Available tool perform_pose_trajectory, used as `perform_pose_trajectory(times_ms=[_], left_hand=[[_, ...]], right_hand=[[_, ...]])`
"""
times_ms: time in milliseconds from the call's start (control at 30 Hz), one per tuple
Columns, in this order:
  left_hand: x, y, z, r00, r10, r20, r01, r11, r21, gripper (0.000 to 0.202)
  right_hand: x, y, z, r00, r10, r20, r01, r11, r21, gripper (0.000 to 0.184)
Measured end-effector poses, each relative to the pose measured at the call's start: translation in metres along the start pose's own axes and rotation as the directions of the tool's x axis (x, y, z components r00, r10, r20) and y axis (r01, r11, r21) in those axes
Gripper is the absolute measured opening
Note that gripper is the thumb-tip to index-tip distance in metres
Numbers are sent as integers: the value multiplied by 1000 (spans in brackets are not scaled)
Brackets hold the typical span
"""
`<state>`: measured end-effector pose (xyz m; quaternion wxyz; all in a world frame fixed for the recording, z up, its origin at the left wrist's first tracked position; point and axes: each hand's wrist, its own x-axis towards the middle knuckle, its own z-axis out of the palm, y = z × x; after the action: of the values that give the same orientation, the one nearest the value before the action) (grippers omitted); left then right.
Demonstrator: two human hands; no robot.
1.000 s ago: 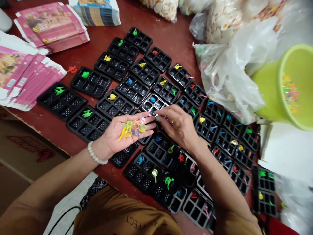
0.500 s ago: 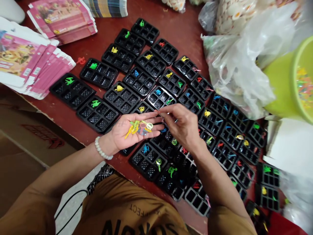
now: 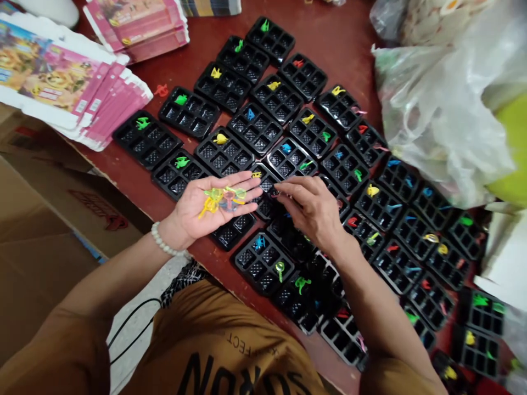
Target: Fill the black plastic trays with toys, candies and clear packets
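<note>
The open left hand (image 3: 212, 216), flattened seemingly to keep plastic pieces (image 3: 224, 198) within reach, is beside the right hand (image 3: 317, 211), whose bent-fingered hold I cannot tell.

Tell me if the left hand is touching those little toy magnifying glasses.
Touching: the head view shows the toy magnifying glasses in a loose pile, resting directly on the upturned palm of the left hand.
</note>
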<state>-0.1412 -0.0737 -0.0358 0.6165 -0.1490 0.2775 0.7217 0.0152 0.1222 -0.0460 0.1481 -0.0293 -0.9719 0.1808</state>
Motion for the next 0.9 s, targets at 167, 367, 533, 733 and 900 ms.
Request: perform_pose_trajectory(times_ms=[167,367,533,733,900], left_hand=[[5,-10,-1,997,-42,68,45,998,-45,57],[4,-13,-3,986,-104,129,111,993,-47,55],[-3,-7,-5,991,-116,71,118,993,-19,56],[-21,22,-15,986,59,-154,-48,996,76,59],[-31,34,-24,958,130,-256,-115,991,74,63]], right_hand=[[13,-38,3,996,-90,-4,90,990,111,26],[20,-41,14,994,-83,72,78,995,69,27],[23,-38,12,999,-47,14,46,995,91,28],[15,-39,6,999,34,6,-34,983,179,24],[0,-37,16,968,-140,207,128,989,73,20]])
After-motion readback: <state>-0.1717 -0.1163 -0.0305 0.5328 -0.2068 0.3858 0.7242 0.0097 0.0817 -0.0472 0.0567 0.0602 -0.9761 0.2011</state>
